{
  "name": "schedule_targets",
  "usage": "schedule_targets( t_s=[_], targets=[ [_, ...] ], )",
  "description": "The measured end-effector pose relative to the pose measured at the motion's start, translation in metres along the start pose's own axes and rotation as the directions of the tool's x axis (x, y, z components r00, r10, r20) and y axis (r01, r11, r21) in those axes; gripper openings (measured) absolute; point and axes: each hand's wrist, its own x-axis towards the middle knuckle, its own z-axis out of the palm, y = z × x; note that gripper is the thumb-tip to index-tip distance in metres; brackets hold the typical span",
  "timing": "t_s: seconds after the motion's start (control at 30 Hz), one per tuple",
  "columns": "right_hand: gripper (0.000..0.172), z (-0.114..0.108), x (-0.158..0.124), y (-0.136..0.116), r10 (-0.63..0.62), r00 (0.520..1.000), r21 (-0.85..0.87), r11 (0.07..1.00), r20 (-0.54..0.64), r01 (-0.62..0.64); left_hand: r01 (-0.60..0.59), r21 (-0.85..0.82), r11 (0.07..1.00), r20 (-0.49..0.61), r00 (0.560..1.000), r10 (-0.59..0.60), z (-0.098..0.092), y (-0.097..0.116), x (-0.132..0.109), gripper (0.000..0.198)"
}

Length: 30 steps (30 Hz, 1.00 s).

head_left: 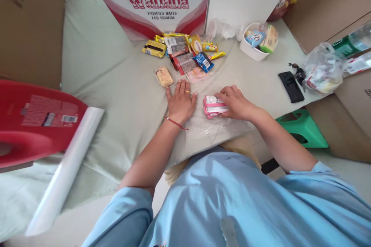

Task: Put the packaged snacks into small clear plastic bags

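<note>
My left hand (181,104) lies flat, its fingers spread, on a clear plastic sheet or bag (203,131) at the table's near edge. A red cord is around its wrist. My right hand (235,102) has its fingers closed over the right end of a small stack of pink-and-white packets (213,105), which rests on the plastic. Just beyond my left fingertips sits a wrapped biscuit-like snack (164,76). Behind it is a pile of snack packets, among them a blue packet (203,62) and a yellow packet (154,48).
A white Wahaha carton (162,4) stands at the back. On the right are a white tub (255,50) of snacks, a black phone (291,87) and a plastic bag (324,69). To the left lie a roll of clear film (66,170) and a red container (37,119).
</note>
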Motion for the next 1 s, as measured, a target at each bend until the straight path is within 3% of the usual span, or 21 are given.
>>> schedule_targets(
  t_s=[0.17, 0.33, 0.47, 0.6, 0.77, 1.0],
  targets=[
    [0.076, 0.007, -0.001, 0.003, -0.093, 0.995, -0.047, 0.994, 0.033, 0.095, -0.010, -0.017, 1.000, 0.003, 1.000, 0.010, -0.002, -0.001, 0.001, 0.070],
    [0.078, 0.008, -0.001, 0.015, -0.109, 0.993, -0.041, 0.993, 0.055, 0.111, 0.013, -0.046, 0.999, -0.005, 1.000, -0.013, -0.005, -0.003, 0.003, 0.068],
    [0.079, -0.005, 0.002, 0.026, -0.093, 0.996, 0.013, 0.996, -0.010, 0.093, 0.001, -0.075, 0.997, -0.024, 1.000, -0.003, -0.004, -0.005, 0.005, 0.067],
    [0.079, -0.015, 0.024, 0.023, -0.136, 0.988, 0.050, 0.989, -0.079, 0.140, 0.002, -0.088, 0.996, -0.029, 1.000, -0.004, -0.002, -0.006, 0.005, 0.067],
    [0.078, -0.003, 0.048, 0.018, -0.182, 0.983, 0.063, 0.981, 0.002, 0.181, 0.019, -0.075, 0.997, -0.017, 1.000, -0.020, -0.002, -0.007, 0.007, 0.064],
    [0.085, 0.013, 0.042, 0.023, -0.173, 0.985, 0.106, 0.979, -0.001, 0.172, 0.021, -0.061, 0.998, -0.022, 1.000, -0.022, -0.002, -0.006, 0.006, 0.065]
  ],
)
